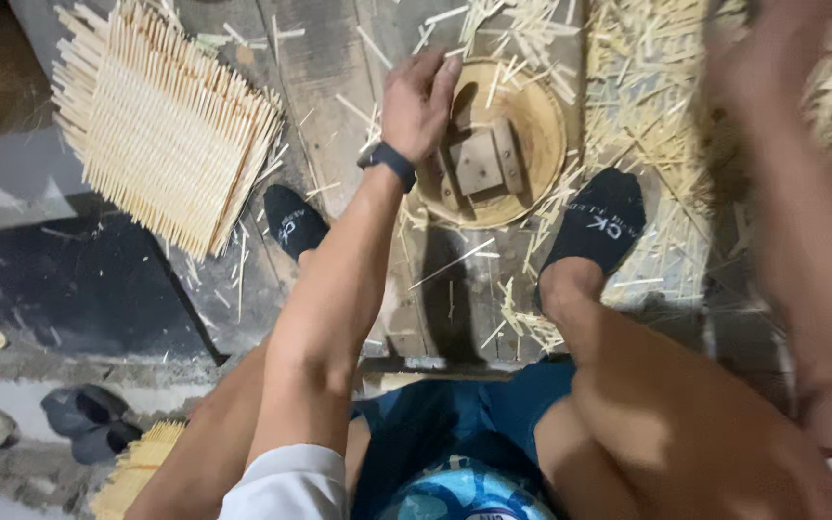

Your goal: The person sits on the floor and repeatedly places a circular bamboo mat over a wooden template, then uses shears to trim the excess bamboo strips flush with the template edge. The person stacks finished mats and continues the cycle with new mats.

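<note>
My left hand [416, 101] rests on the left rim of a round wooden bowl-shaped mould [532, 154] that has a wooden block in its middle. The fingers curl over the rim with thin bamboo sticks near the fingertips. A dark band sits on that wrist. My right hand [772, 48] is blurred at the top right, over a loose heap of bamboo sticks [642, 87]; whether it holds any sticks cannot be told. My two feet in black socks rest either side of the mould.
A woven square mat of bamboo sticks [161, 125] lies at the upper left on the wooden boards. Loose sticks litter the boards. Dark slippers [89, 419] lie at the lower left, near another bundle of sticks [137, 472].
</note>
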Motion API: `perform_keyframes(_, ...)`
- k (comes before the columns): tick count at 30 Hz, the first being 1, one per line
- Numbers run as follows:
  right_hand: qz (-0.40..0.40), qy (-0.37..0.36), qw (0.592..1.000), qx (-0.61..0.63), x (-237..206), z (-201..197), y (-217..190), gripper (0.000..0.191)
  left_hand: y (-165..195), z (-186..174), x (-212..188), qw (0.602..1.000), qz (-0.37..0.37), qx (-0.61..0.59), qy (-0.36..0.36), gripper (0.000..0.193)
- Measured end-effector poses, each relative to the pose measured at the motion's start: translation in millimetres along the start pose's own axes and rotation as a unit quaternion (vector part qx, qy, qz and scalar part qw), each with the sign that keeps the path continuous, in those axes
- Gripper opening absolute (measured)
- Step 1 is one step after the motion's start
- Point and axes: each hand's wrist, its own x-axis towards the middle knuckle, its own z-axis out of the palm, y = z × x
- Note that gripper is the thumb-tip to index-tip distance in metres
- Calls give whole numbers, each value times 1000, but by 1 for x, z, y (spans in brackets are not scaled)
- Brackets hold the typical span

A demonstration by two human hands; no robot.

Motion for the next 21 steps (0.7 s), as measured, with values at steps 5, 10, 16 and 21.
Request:
perform_keyframes(5,86,-311,944,71,-78,54,-54,33,14,22,33,996,-65,14,-64,40)
perform_keyframes(10,102,-254,955,110,-94,64,-57,25,29,34,34,994,-46,-64,-75,35)
perform_keyframes(16,135,-229,948,177,-90,80,-38,14,37,37,30,996,-78,-19,-33,29)
perform_keyframes(21,128,-190,955,189,-93,85,-39,17,35,45,31,995,-87,-39,-25,32)
